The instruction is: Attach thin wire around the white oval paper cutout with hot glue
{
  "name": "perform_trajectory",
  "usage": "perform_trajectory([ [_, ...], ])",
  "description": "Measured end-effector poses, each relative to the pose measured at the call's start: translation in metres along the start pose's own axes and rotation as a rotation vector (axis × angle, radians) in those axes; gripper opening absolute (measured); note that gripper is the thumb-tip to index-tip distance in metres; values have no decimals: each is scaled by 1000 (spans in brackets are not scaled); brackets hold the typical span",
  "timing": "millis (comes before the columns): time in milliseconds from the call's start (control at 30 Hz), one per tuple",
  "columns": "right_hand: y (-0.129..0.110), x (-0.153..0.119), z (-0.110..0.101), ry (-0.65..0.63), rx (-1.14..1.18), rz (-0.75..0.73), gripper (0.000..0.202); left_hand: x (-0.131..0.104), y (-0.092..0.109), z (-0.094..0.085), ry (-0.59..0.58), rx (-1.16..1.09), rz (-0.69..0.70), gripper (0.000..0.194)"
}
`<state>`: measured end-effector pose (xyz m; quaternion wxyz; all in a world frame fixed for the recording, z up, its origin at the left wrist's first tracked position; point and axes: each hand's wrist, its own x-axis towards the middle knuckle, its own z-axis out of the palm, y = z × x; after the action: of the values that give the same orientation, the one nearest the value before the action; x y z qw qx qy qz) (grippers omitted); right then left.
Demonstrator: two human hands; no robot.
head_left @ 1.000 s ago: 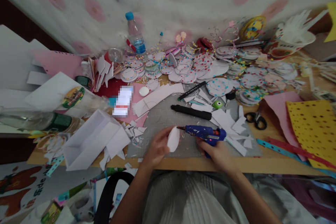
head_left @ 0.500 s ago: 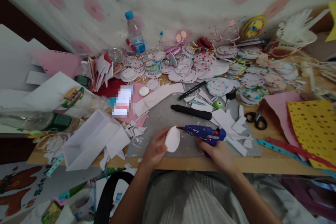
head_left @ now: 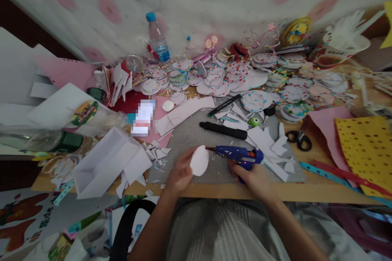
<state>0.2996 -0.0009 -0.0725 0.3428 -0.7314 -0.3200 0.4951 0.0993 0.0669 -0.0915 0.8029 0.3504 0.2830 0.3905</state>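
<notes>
wooden table (head_left: 211, 191) | grey mat (head_left: 183, 136) | black scissors (head_left: 304, 143) | decorated paper discs (head_left: 237, 75) | white box (head_left: 105, 171)

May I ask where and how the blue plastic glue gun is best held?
Probably the handle of the glue gun, from near right, where the right hand is: the handle juts to the near side, away from the dark nozzle beside the white oval paper.

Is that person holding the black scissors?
No, the scissors lie on the table, while the left hand holds a white piece and the right hand grips the blue glue gun.
</notes>
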Motion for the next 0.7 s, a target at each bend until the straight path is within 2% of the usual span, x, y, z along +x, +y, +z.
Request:
perform_trajectory([
  [333, 1, 0, 0, -4, 6, -15, 17, -1, 0, 0, 10, -20, 7, 63],
  [533, 1, 0, 1, 6, -5, -18, 18, 1, 0, -1, -26, -52, 26, 62],
  [700, -2, 0, 1, 9, -22, -15, 16, 1, 0, -1, 41, -76, 17, 64],
])
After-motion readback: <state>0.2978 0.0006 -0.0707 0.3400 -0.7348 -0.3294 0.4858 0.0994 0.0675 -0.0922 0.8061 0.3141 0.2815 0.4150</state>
